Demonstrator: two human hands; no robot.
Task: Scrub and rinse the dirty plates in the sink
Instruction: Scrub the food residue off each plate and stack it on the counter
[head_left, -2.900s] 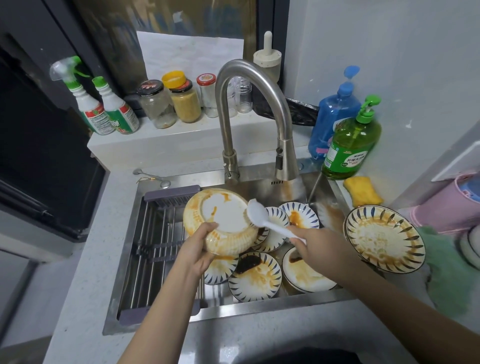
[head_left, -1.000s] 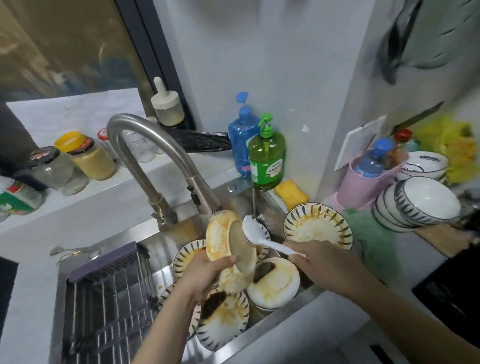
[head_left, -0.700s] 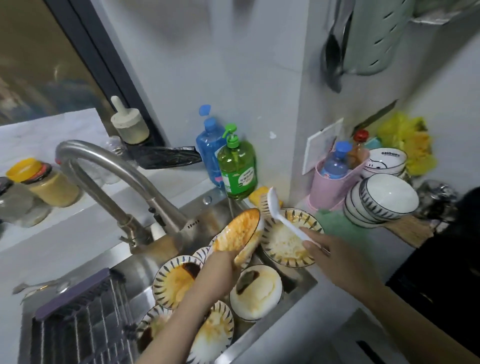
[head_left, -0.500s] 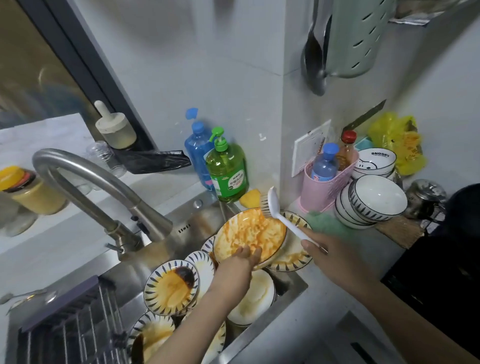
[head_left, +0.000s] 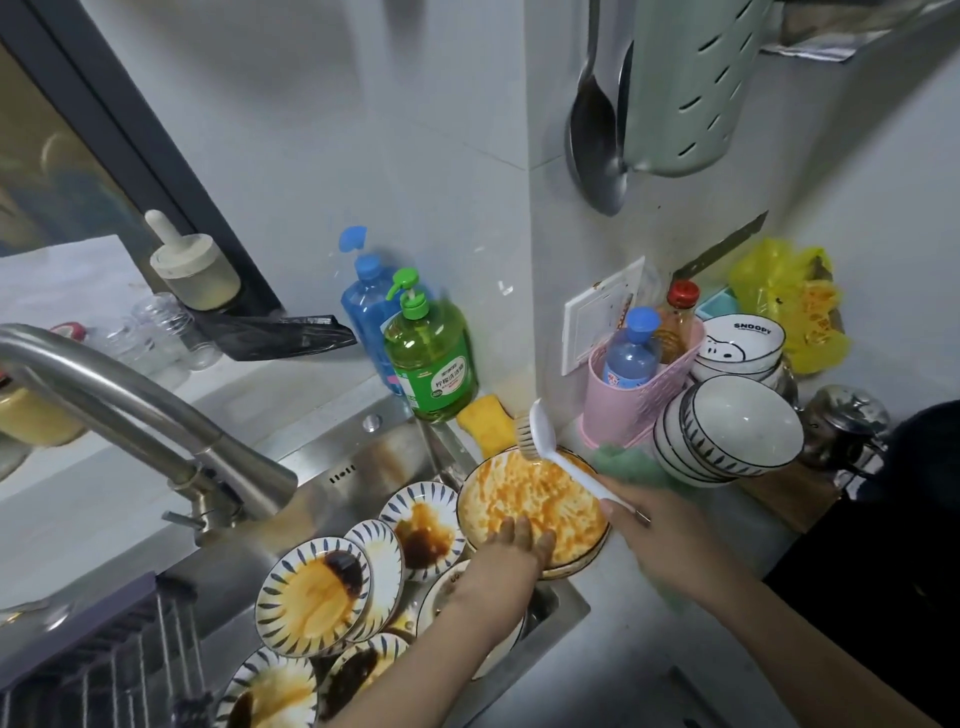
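A: Looking down at your sink (head_left: 363, 467), what are your hands doing?

B: Your left hand (head_left: 514, 545) grips the near rim of an orange-smeared plate (head_left: 530, 499), fingers curled over its edge. The plate sits at the sink's right corner, on top of another plate on the counter. Your right hand (head_left: 654, 535) is closed round the handle of a white dish brush (head_left: 545, 447), whose bristles touch the plate's far rim.

A: Where are the other dirty plates?

B: Striped plates with brown and orange sauce (head_left: 314, 592) lie overlapping in the basin, left of your left arm, under the steel faucet (head_left: 145, 410).

A: And around you?

B: A green soap bottle (head_left: 431, 364) and a blue one (head_left: 369, 306) stand behind the sink, with a yellow sponge (head_left: 488, 423) beside them. Clean stacked bowls (head_left: 727, 431) lean by a pink basket (head_left: 639, 389) on your right.
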